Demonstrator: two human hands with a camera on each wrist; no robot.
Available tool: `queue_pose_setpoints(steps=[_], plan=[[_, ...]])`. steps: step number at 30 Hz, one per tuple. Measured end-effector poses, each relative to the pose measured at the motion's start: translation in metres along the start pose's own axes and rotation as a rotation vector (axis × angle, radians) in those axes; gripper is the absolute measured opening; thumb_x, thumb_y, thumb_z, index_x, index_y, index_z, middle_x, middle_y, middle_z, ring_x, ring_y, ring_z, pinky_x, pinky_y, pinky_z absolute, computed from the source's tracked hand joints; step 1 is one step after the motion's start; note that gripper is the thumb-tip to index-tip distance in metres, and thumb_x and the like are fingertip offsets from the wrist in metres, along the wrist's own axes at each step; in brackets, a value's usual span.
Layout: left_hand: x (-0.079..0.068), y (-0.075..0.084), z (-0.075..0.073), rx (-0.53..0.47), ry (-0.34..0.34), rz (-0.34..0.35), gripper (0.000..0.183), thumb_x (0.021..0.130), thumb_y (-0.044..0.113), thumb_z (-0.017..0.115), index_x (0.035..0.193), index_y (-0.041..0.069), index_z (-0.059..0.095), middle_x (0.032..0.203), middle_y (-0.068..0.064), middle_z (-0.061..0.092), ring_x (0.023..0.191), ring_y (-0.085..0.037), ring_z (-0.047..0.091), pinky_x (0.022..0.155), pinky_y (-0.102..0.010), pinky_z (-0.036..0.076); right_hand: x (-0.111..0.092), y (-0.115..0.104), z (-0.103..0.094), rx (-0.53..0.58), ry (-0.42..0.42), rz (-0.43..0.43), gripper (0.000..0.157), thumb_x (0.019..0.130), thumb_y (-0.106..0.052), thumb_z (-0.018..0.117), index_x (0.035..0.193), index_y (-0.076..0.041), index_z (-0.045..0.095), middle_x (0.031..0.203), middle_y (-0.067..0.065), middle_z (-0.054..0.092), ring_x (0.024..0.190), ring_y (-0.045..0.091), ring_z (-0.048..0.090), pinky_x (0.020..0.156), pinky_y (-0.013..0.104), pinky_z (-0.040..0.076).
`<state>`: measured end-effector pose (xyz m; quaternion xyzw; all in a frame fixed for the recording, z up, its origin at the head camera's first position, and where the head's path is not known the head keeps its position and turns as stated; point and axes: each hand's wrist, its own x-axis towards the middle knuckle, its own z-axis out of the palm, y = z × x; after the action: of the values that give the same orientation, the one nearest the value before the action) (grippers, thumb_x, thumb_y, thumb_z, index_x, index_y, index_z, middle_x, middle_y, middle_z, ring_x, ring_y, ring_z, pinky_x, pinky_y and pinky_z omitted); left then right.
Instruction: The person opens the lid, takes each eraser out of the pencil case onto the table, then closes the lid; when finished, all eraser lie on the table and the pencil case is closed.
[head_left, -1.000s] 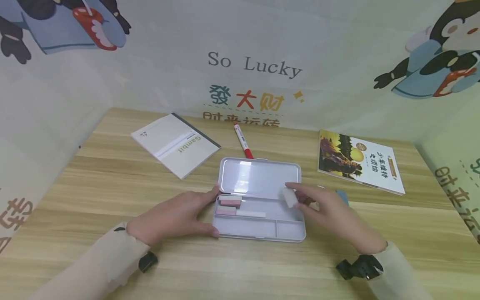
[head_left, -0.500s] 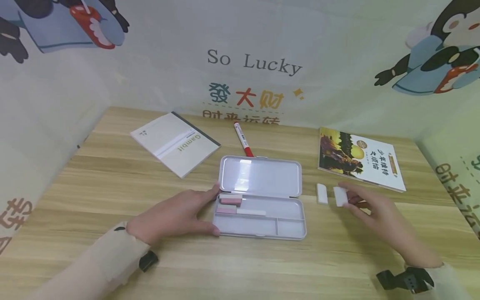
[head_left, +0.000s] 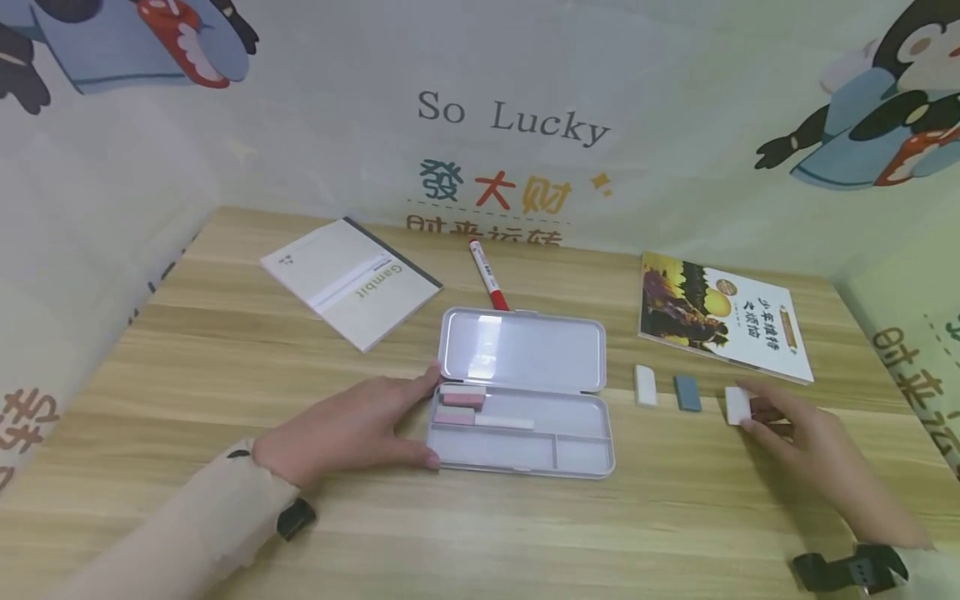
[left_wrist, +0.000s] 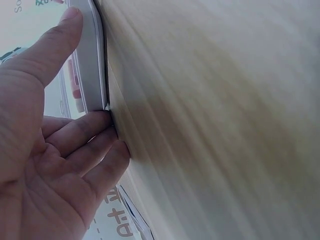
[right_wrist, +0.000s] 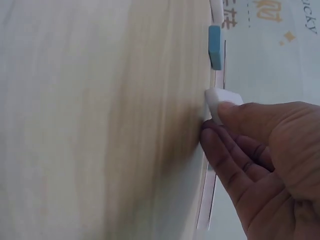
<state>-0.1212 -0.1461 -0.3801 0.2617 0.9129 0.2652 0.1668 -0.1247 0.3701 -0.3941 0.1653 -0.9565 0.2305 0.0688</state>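
Note:
A white pencil case (head_left: 491, 452) lies with its lid (head_left: 540, 350) laid back. My left hand (head_left: 352, 429) holds its left end, thumb at the near corner and fingers towards the hinge; in the left wrist view the thumb presses the case's side. Inside, at the left, are two pink-and-white erasers (head_left: 462, 400) and a slim white piece (head_left: 504, 422). To the right of the case, my right hand (head_left: 813, 446) pinches a white eraser (head_left: 738, 406) between thumb and fingers, at the table top. A blue eraser (head_left: 687, 392) and another white eraser (head_left: 645, 386) lie to its left.
Behind the case lies a red-and-white marker (head_left: 487, 275). A notebook (head_left: 352, 283) is at the back left and a picture-covered book (head_left: 723, 317) at the back right. A printed cloth wall (head_left: 337, 150) borders the wooden table (head_left: 480, 542).
My right hand has moved right from over the pencil case with the white eraser, past the other white eraser and the blue one, now uncovered. My left hand has stayed on the case.

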Motion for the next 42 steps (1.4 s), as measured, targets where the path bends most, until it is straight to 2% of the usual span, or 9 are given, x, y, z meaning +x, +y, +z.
queue_pose_setpoints(steps=[12, 16, 19, 23, 27, 32, 35, 38, 42], plan=[[0.000, 0.001, -0.001, 0.001, -0.002, -0.008, 0.110, 0.084, 0.047, 0.086, 0.164, 0.000, 0.027, 0.160, -0.017, 0.049, 0.142, -0.028, 0.057, 0.121, -0.046, 0.047, 0.006, 0.010, 0.001, -0.006, -0.059, 0.028, 0.046, 0.086, 0.011, 0.076, 0.130, 0.013, 0.064, 0.103, 0.028, 0.073, 0.088, -0.023, 0.047, 0.069, 0.013, 0.058], [0.000, 0.002, -0.002, 0.013, -0.001, -0.007, 0.109, 0.084, 0.048, 0.085, 0.164, 0.000, 0.028, 0.160, -0.018, 0.050, 0.142, -0.029, 0.057, 0.120, -0.047, 0.047, 0.009, 0.011, 0.000, -0.031, -0.121, 0.060, 0.041, 0.091, 0.006, 0.073, 0.130, 0.014, 0.064, 0.108, 0.031, 0.071, 0.089, 0.005, 0.068, 0.074, 0.033, 0.066], [-0.001, 0.003, -0.003, 0.016, -0.004, -0.010, 0.109, 0.084, 0.048, 0.085, 0.164, 0.000, 0.028, 0.160, -0.019, 0.049, 0.143, -0.030, 0.057, 0.121, -0.047, 0.047, 0.011, 0.011, -0.001, -0.040, -0.153, 0.078, 0.039, 0.094, 0.003, 0.072, 0.130, 0.014, 0.064, 0.108, 0.029, 0.070, 0.089, 0.007, 0.068, 0.075, 0.035, 0.066], [-0.001, 0.003, -0.003, 0.002, -0.008, -0.015, 0.110, 0.084, 0.047, 0.086, 0.164, 0.001, 0.028, 0.161, -0.017, 0.048, 0.143, -0.029, 0.056, 0.122, -0.047, 0.046, 0.010, 0.013, -0.002, -0.038, -0.166, 0.089, 0.040, 0.094, 0.001, 0.072, 0.131, 0.014, 0.064, 0.107, 0.025, 0.069, 0.089, -0.018, 0.049, 0.074, 0.026, 0.064], [0.000, 0.002, -0.002, -0.001, -0.009, -0.014, 0.110, 0.084, 0.049, 0.085, 0.164, 0.001, 0.027, 0.161, -0.017, 0.048, 0.144, -0.030, 0.055, 0.122, -0.047, 0.045, 0.010, 0.013, -0.002, -0.037, -0.173, 0.101, 0.039, 0.095, 0.000, 0.071, 0.132, 0.013, 0.064, 0.107, 0.023, 0.069, 0.089, -0.017, 0.049, 0.074, 0.024, 0.063], [0.000, 0.001, -0.001, 0.005, -0.004, -0.009, 0.110, 0.084, 0.049, 0.085, 0.164, 0.000, 0.028, 0.161, -0.018, 0.049, 0.143, -0.030, 0.056, 0.121, -0.047, 0.046, 0.011, 0.011, -0.001, -0.043, -0.161, 0.101, 0.040, 0.095, 0.002, 0.071, 0.132, 0.014, 0.063, 0.108, 0.027, 0.069, 0.091, 0.016, 0.069, 0.073, 0.026, 0.063], [-0.001, 0.000, 0.000, 0.009, -0.001, -0.014, 0.111, 0.084, 0.048, 0.086, 0.164, 0.001, 0.026, 0.160, -0.018, 0.049, 0.142, -0.029, 0.057, 0.121, -0.047, 0.046, 0.011, 0.010, 0.000, -0.041, -0.163, 0.111, 0.040, 0.095, 0.001, 0.071, 0.132, 0.014, 0.063, 0.110, 0.030, 0.070, 0.093, 0.037, 0.070, 0.072, 0.027, 0.063], [-0.002, 0.000, 0.000, 0.011, 0.004, -0.014, 0.111, 0.083, 0.048, 0.086, 0.165, 0.001, 0.026, 0.160, -0.018, 0.050, 0.142, -0.028, 0.057, 0.121, -0.047, 0.047, 0.011, 0.008, -0.002, -0.041, -0.156, 0.109, 0.042, 0.094, 0.001, 0.072, 0.133, 0.014, 0.062, 0.109, 0.032, 0.071, 0.092, 0.040, 0.072, 0.071, 0.029, 0.063], [-0.002, 0.000, -0.001, 0.011, 0.008, -0.005, 0.110, 0.084, 0.049, 0.085, 0.164, 0.000, 0.027, 0.159, -0.019, 0.050, 0.142, -0.030, 0.058, 0.121, -0.048, 0.047, 0.013, 0.004, -0.005, -0.050, -0.088, 0.072, 0.042, 0.093, 0.000, 0.073, 0.132, 0.012, 0.062, 0.108, 0.033, 0.069, 0.084, 0.031, 0.071, 0.067, 0.026, 0.059]])
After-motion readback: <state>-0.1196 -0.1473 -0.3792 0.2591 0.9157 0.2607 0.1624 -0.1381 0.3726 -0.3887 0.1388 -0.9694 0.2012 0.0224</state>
